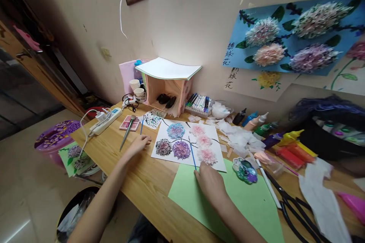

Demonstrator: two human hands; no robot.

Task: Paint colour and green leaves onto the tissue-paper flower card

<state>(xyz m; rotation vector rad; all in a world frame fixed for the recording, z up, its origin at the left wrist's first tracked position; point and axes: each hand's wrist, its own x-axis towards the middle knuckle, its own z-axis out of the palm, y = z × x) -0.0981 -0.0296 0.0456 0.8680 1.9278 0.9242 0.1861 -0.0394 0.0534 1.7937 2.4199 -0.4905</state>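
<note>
A thin blue paintbrush [192,153] is held in my right hand [210,183], its tip on the white paper [168,156] near the dark branch lines. Tissue-like flowers in blue, black, purple and pink cover that paper. My left hand [139,144] rests on the wooden table left of the paper, fingers curled; whether anything is in them cannot be made out. A second blue brush [142,126] lies just beyond it. Under my right hand spreads a green sheet [242,209], with a paint-smeared flower-shaped palette [245,170] to its upper right.
Black scissors [285,197], a white marker [268,184] and paint bottles [256,121] lie at the right. White tissue [236,136] is heaped behind the palette. A power strip [107,120] sits at the left edge. Behind the paper stands a pink box [156,87].
</note>
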